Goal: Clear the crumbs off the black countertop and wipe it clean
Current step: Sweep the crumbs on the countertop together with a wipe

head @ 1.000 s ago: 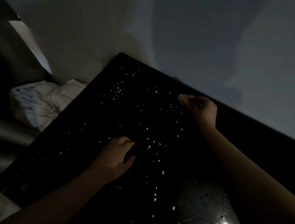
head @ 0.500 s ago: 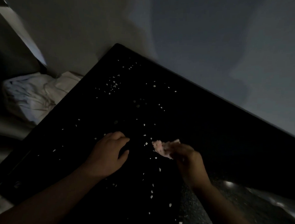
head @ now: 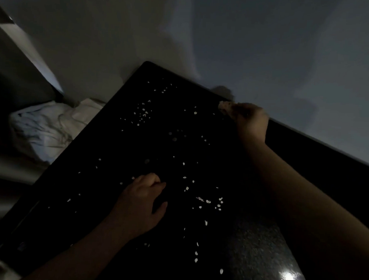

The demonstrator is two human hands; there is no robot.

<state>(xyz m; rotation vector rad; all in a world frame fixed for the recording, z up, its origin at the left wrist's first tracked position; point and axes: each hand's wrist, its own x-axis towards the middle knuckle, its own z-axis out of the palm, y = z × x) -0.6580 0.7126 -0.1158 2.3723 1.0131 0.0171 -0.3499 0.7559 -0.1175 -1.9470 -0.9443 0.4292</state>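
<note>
The black desk [head: 257,249] looks like polished speckled stone, glossy, with a bright glint at five o'clock. Pale dry crumbs [head: 207,201] dot it. At nine o'clock lies crumpled white cloth [head: 42,129]. The wall [head: 268,48] is matt.

Room v. dim. Plain pale wall [head: 268,48] fills the upper bg, w/ soft shadows across it. Upper L, a bright slanted strip of light [head: 31,54] runs beside a darker panel. Lower L, crumpled white cloth [head: 44,129] lies heaped near the wall's foot. Small glare spot [head: 288,276] bottom R.
</note>
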